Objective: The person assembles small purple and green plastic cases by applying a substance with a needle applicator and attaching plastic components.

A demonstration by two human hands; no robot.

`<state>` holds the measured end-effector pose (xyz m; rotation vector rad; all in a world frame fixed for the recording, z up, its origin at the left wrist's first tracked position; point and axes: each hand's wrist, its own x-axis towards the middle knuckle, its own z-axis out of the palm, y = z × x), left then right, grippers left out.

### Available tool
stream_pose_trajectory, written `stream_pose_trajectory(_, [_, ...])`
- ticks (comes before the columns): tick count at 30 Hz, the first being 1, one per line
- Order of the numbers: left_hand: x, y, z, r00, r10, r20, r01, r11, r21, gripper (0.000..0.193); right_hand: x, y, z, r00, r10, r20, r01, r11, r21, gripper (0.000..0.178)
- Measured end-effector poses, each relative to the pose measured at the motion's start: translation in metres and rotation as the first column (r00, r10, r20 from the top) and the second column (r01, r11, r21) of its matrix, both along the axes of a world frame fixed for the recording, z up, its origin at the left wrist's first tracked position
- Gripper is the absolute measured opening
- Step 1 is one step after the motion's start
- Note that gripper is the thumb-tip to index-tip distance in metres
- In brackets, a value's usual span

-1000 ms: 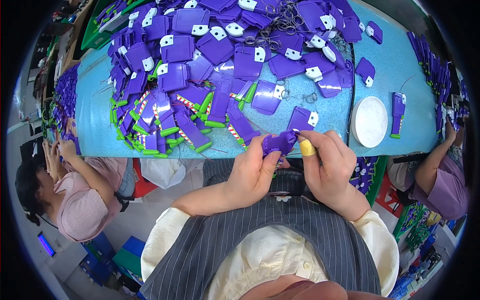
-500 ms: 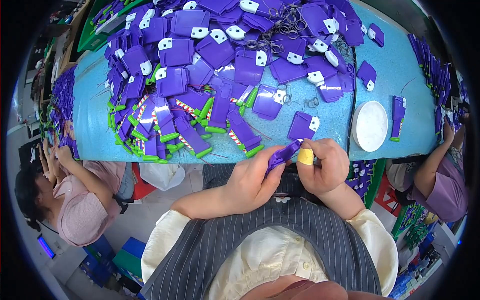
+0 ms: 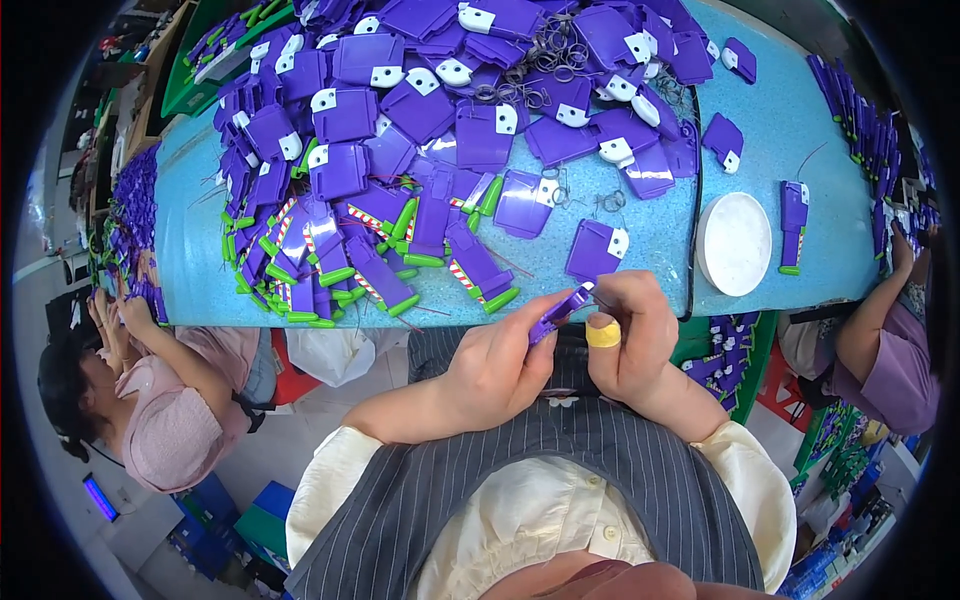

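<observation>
Just past the table's near edge, my left hand [image 3: 488, 362] pinches a purple plastic part [image 3: 553, 317] with a small white end. The part is tilted, its white end pointing toward my right hand [image 3: 645, 335]. Yellow tape [image 3: 603, 335] wraps the right thumb. My right fingers are curled close at the white end; whatever they hold, if anything, is hidden. Beyond my hands, a flat purple part with a white corner [image 3: 590, 250] lies on the blue table [image 3: 450, 300]. Thin metal wire rings [image 3: 610, 202] lie a little farther off.
A heap of purple parts with white corners [image 3: 420, 105] covers the far table. Purple pieces with green ends [image 3: 375, 275] pile at near left. A white bowl [image 3: 735, 245] stands right of a black cable [image 3: 694, 200]. Co-workers sit left [image 3: 170, 410] and right [image 3: 885, 340].
Both hands have shifted slightly, and the purple part has turned a little between them. My right fingers have risen and straightened somewhat at its white end. The whole view has also moved slightly.
</observation>
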<state>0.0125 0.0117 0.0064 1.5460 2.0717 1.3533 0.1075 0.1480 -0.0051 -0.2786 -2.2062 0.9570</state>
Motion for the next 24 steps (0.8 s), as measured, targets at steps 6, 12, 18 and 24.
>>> stream_pose_trajectory(6, [0.004,-0.004,0.001,0.906,-0.001,0.423,0.026,0.998,-0.054,0.031,0.005,0.010,-0.009,0.999,0.027,-0.028,-0.023,0.994,0.109,0.017])
stream_pose_trajectory(12, [0.001,-0.002,-0.002,0.900,0.011,0.436,0.025,0.997,-0.076,0.030,0.003,0.009,-0.003,0.999,-0.029,0.019,0.025,0.981,0.192,0.016])
stream_pose_trajectory(18, [-0.007,-0.001,-0.007,0.991,-0.040,0.125,0.046,0.998,-0.045,0.039,-0.001,0.008,-0.001,1.000,-0.001,0.014,-0.001,0.994,0.105,0.012])
stream_pose_trajectory(24, [-0.012,-0.001,-0.008,0.996,-0.066,-0.052,0.064,0.998,-0.027,0.044,0.003,0.004,-0.004,0.993,0.065,0.094,-0.037,0.961,-0.275,0.009])
